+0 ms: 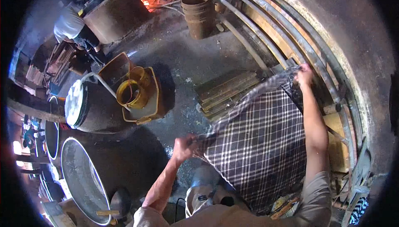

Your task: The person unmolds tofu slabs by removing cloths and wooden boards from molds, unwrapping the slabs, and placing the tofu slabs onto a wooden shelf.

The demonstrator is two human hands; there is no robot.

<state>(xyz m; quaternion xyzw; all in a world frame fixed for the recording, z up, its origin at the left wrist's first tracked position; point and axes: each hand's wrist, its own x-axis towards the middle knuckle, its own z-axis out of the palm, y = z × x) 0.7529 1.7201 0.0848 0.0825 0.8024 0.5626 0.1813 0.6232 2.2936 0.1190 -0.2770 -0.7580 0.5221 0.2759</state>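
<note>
A dark checked cloth (259, 139) with pale lines is stretched out between my two hands. My left hand (183, 148) is closed around its near left corner, where the fabric bunches up. At the upper right, my right hand (304, 76) grips another corner, close to the metal pipes. The cloth's far edge runs taut from one hand to the other, and the rest hangs down in front of my right side. Beneath its far edge lies a stack of wooden slats (226, 91), partly covered.
To my left stand a large round vat (85, 177) and a lidded drum (99, 106). Beyond them is a yellow crate (156, 98) holding yellow buckets (129, 94). A brown bucket (196, 17) stands near a fire (147, 2). A person (70, 23) bends by a big tank. Pipes (286, 23) line the right wall.
</note>
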